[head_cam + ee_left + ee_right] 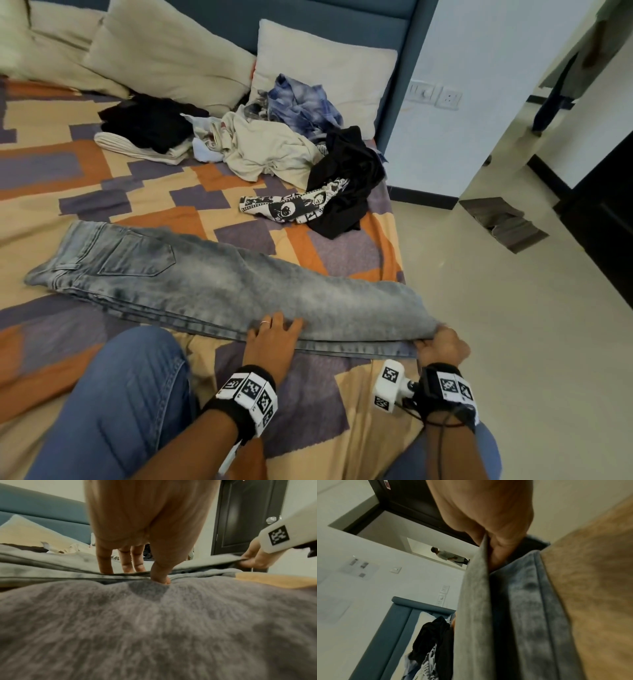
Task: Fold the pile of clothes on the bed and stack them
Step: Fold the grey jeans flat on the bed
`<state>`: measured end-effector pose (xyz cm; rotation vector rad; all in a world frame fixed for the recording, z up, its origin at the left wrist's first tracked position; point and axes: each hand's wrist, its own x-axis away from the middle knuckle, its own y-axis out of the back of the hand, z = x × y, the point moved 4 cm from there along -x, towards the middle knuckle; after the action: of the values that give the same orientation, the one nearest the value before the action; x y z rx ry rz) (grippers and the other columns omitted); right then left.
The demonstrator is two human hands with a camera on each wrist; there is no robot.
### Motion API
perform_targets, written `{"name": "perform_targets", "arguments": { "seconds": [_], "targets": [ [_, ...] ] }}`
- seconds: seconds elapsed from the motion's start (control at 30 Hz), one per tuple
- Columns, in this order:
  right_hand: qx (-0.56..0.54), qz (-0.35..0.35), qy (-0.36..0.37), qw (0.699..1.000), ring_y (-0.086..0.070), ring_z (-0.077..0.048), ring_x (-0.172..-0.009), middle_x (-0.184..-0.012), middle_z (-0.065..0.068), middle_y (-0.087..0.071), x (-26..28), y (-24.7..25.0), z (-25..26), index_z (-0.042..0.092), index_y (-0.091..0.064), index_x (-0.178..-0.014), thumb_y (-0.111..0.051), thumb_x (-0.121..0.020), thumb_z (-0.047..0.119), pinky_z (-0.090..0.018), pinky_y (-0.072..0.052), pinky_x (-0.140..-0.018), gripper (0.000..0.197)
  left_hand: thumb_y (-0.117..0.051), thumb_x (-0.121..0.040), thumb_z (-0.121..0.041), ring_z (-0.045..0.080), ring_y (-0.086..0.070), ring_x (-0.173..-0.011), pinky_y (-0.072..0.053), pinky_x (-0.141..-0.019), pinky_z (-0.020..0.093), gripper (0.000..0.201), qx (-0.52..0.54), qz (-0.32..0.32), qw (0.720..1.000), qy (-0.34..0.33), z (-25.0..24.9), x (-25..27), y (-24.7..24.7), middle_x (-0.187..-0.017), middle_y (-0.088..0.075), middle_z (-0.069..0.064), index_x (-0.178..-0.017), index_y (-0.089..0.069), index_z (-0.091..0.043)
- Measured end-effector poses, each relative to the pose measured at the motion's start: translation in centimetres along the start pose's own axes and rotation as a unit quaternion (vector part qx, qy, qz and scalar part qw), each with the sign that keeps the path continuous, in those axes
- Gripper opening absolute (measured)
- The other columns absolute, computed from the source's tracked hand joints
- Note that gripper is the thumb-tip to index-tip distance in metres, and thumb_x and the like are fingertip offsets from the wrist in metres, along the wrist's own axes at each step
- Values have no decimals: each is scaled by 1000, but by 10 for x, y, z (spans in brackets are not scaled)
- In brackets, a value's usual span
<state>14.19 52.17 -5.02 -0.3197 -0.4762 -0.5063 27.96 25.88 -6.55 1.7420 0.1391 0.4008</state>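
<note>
A pair of faded grey-blue jeans (212,281) lies lengthwise across the patterned bed, folded leg on leg, waistband to the left. My left hand (274,334) rests flat on the near edge of the legs, fingers (104,562) straight on the denim (51,563) and the thumb pushed down into the cover. My right hand (442,344) grips the hem end of the jeans (477,601) at the bed's right edge, lifting the top layer slightly. A pile of unfolded clothes (274,144) lies near the pillows. A small folded stack (147,133), black on white, sits left of it.
A black garment with a printed sleeve (329,195) sprawls at the bed's right side. Pillows (315,65) lean on the blue headboard. My knee in blue jeans (113,404) rests on the bed's near edge. Tiled floor, a doormat (503,219) and a dark door lie to the right.
</note>
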Motion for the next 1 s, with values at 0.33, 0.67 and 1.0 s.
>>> {"name": "perform_targets", "arguments": {
  "seconds": [0.33, 0.67, 1.0],
  "targets": [
    [-137, -24, -36, 990, -55, -34, -96, -123, -31, -53, -7, 11, -3, -14, -48, -125, -43, -95, -5, -46, -56, -88, 32, -74, -80, -33, 19, -53, -116, -38, -101, 40, 23, 128, 17, 991, 33, 16, -18, 23, -112, -63, -9, -101, -65, -37],
    [-32, 13, -94, 995, -56, -34, -103, -118, -20, -54, -10, 14, 7, -1, -53, -116, -44, -100, 1, -44, -48, -96, 19, -85, -69, -9, 5, -63, -64, -55, -74, 22, 32, 307, 20, 950, 49, 33, -30, 30, -61, -64, -16, -54, -64, -28],
    [80, -72, -45, 993, -51, -28, -75, -94, -15, -57, 0, 46, -25, -1, -62, -111, -57, -89, 13, -33, -42, -59, 27, -81, -72, -37, 25, -36, -129, -36, -105, 50, 54, 105, 66, 992, 3, 5, -6, 35, -132, -41, -3, -118, -55, -42]
  ]
}}
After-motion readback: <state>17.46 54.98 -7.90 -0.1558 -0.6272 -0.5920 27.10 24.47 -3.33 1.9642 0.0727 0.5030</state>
